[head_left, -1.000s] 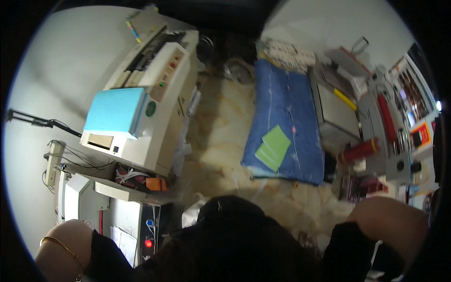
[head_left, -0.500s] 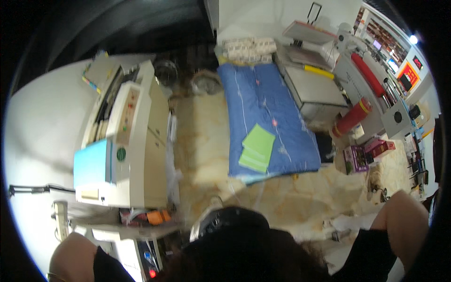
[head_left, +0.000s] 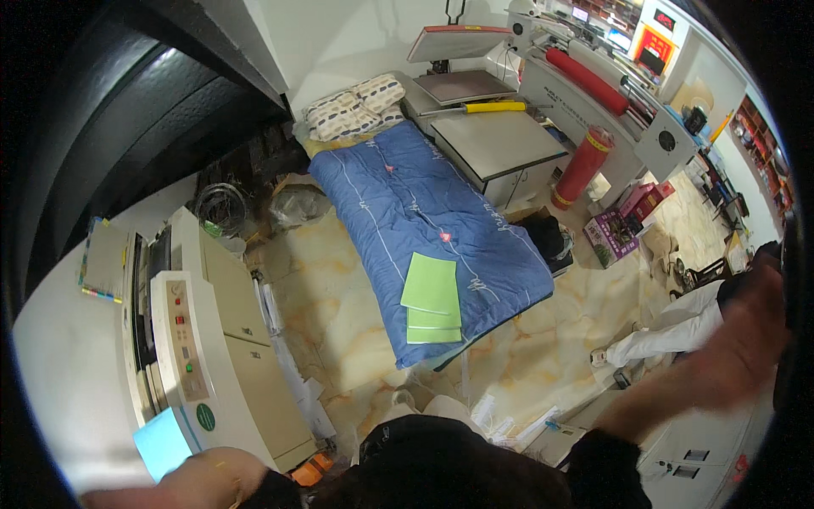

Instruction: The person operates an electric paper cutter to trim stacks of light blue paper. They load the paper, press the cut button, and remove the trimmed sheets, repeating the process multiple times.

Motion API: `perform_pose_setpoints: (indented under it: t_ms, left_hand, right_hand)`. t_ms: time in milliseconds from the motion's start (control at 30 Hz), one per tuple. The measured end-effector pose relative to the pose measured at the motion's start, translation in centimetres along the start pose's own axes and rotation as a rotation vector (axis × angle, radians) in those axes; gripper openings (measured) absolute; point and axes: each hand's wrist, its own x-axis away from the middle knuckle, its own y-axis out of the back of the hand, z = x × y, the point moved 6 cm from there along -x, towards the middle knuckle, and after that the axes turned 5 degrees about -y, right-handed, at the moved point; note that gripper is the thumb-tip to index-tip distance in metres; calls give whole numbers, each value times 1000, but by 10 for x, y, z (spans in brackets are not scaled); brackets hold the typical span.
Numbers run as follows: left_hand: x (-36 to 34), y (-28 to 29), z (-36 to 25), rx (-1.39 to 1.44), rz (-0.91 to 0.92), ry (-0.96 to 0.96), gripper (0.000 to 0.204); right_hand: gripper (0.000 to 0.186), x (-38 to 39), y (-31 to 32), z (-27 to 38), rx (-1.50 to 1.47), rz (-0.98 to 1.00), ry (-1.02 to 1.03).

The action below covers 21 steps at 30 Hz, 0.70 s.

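My left forearm (head_left: 199, 482) reaches out at the lower left beside a light blue stack of paper (head_left: 161, 445); the left hand is beyond the picture's edge. My right arm stretches up along the right rim, and my right hand (head_left: 761, 297) is smeared by motion there, so its fingers cannot be made out. It overlaps the view of another person's white trousers (head_left: 666, 329). Ahead of me, light green booklets (head_left: 430, 284) lie overlapping on a blue quilt (head_left: 373, 212), apart from both hands.
A cream machine with buttons (head_left: 182, 331) stands at the left. Wire coils (head_left: 222, 209) sit behind it. A heat press (head_left: 466, 85), a cabinet (head_left: 496, 140), a red roll (head_left: 583, 167) and a purple box (head_left: 610, 237) line the right. Papers (head_left: 483, 411) lie on the floor.
My view has turned, so the quilt appears tilted and farther left. The right arm has swung up and outward. Another person's legs now show at the right.
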Motion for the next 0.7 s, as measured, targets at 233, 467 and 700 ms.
perform_pose_setpoints:
  t_ms: [233, 467, 700]
  left_hand:
    - [265, -201, 0, 426, 322, 1518, 21]
    - [419, -198, -109, 345, 496, 1944, 25]
    - [470, -180, -158, 169, 639, 2176, 23]
  right_hand:
    - [34, 376, 141, -368, 567, 405, -1384]
    - [17, 739, 176, -493, 607, 1194, -1427]
    - [69, 824, 167, -527, 1094, 1062, -1651]
